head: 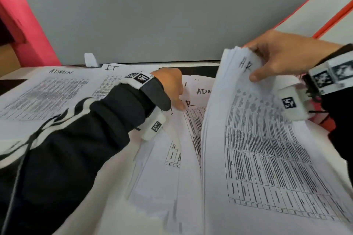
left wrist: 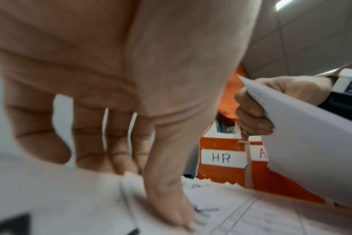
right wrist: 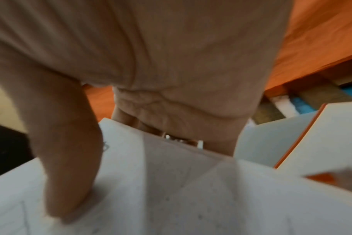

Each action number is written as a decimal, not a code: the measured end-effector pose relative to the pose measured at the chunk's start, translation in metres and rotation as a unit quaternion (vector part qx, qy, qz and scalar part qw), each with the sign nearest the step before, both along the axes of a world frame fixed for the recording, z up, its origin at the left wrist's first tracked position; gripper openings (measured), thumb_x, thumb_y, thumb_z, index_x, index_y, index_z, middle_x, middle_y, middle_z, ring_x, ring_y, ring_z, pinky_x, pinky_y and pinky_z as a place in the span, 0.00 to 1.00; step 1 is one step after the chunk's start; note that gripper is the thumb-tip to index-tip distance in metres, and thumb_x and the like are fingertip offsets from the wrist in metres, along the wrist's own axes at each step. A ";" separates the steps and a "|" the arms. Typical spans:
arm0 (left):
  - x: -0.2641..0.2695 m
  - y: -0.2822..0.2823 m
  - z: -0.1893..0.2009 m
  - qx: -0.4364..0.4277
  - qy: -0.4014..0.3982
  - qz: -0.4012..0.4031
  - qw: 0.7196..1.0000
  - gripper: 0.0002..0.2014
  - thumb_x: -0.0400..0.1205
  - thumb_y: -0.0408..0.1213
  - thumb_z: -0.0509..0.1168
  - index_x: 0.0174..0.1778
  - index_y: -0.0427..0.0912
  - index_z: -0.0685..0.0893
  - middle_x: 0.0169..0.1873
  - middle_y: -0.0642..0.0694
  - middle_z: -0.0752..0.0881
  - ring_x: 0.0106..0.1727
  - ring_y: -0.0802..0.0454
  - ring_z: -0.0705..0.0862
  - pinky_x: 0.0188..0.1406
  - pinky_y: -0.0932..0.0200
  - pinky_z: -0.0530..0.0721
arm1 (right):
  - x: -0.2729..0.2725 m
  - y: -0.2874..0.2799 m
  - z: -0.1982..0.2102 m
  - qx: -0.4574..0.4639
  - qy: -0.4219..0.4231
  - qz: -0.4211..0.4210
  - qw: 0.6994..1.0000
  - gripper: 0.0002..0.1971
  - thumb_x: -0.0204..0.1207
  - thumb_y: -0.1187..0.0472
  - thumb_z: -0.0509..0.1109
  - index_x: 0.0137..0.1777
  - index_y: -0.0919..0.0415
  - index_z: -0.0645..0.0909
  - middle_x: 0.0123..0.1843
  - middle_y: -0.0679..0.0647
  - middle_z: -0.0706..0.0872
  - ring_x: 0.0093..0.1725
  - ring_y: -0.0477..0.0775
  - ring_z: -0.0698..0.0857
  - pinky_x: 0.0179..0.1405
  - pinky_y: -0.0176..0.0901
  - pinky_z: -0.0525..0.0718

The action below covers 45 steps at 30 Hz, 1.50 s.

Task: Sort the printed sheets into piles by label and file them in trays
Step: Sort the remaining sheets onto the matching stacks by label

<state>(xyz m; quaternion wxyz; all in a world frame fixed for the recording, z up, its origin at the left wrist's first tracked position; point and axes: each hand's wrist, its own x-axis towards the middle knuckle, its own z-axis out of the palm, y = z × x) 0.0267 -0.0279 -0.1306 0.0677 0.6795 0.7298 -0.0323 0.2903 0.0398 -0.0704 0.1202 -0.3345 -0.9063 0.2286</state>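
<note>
My right hand [head: 277,57] grips the top edge of a thick stack of printed sheets [head: 257,158], thumb in front and fingers behind, and holds it tilted up off the desk; its top sheet bears a handwritten label like "HR". In the right wrist view the thumb presses on the stack [right wrist: 191,198]. My left hand [head: 170,84] is at the loose sheets in the middle. Its thumb lies on a sheet [head: 193,120] whose label ends in "R", and its curled fingers [left wrist: 115,143] go behind the sheet's edge. Two piles lie at the left: ADMIN [head: 47,97] and IT [head: 112,74].
A sheet marked "ADM" [head: 202,86] lies beyond the left thumb. Orange trays stand at the right [head: 321,9], one labelled HR [left wrist: 221,158]. A grey partition [head: 133,15] closes the back of the desk. A pink object [head: 19,15] stands at the far left.
</note>
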 end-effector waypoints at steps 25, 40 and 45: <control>0.033 -0.042 0.051 0.170 -0.276 -0.068 0.944 0.05 0.78 0.38 0.76 0.36 0.44 0.94 0.25 0.50 0.90 0.26 0.57 0.89 0.22 0.70 0.77 | -0.026 -0.022 -0.012 0.033 0.032 0.070 0.996 0.13 0.69 0.69 0.85 0.48 0.52 0.93 0.47 0.44 0.95 0.46 0.46 0.92 0.49 0.43 0.88; -0.014 -0.021 0.015 0.048 0.003 0.034 0.998 0.18 0.69 0.54 0.82 0.44 0.44 0.93 0.37 0.48 0.90 0.41 0.45 0.88 0.44 0.54 0.86 | -0.003 -0.016 0.009 0.014 0.011 0.053 0.998 0.10 0.75 0.70 0.81 0.52 0.57 0.92 0.44 0.42 0.96 0.41 0.40 0.93 0.41 0.27 0.85; -0.003 -0.026 0.034 0.060 0.100 0.021 0.993 0.18 0.71 0.53 0.81 0.36 0.48 0.80 0.35 0.49 0.84 0.30 0.52 0.79 0.27 0.63 0.74 | -0.022 -0.016 -0.007 0.026 -0.023 0.071 0.997 0.11 0.76 0.68 0.81 0.54 0.54 0.92 0.48 0.44 0.95 0.49 0.45 0.94 0.55 0.46 0.90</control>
